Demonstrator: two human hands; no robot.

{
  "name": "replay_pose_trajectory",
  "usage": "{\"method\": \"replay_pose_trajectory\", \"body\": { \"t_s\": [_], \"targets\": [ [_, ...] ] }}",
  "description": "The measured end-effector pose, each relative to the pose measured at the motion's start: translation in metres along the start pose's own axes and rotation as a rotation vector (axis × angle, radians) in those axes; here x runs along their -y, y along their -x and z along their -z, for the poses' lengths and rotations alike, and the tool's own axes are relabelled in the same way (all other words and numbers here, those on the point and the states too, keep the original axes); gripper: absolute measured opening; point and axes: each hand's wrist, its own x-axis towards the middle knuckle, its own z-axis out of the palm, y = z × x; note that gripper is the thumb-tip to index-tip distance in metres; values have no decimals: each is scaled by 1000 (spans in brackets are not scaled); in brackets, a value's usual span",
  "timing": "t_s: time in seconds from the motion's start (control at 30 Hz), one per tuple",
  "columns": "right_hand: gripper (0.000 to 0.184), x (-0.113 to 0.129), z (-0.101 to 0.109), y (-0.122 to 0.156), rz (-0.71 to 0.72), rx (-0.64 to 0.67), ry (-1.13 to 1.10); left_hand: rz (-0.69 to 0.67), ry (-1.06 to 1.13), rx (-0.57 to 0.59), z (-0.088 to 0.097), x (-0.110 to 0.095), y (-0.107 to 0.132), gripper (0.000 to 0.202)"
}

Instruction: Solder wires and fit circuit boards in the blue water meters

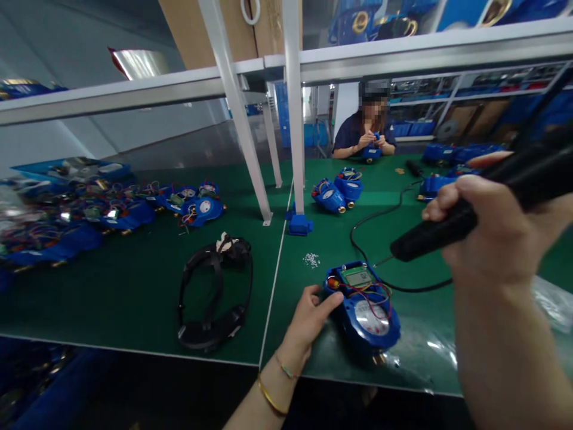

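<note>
Screwdriving looks barely begun. We steady a blue water meter near the front edge of the green table, our left hand resting open against its left side, thumb touching the housing. Our right hand has its grip closed around a black electric screwdriver, whose tip hangs just above and to the right of the meter, not touching it. The meter's top is open, showing its dial, a small display and loose red wires, so we judge closing it up remains to be done. A small pile of screws lies just behind the meter. More meters wait further back, a black headband lies to the left, and a co-worker sits across the table.
</note>
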Motion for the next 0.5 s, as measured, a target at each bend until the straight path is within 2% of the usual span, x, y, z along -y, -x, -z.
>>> {"method": "replay_pose_trajectory", "body": {
  "t_s": [0.07, 0.2, 0.33, 0.5],
  "targets": [
    [19, -10, -5, 0, 24, 26, 13, 19, -3, 16, -7, 0, -4, 51],
    [19, -23, -6, 1, -38, 70, 32, 13, -15, 93, -17, 1, -8, 49],
    [21, -26, -6, 0, -85, 101, 65, 0, -27, 127, -21, 8, -10, 55],
    [19, -33, -7, 1, -76, 149, 139, 2, 17, 158, -22, 11, -12, 60]
  ]
}}
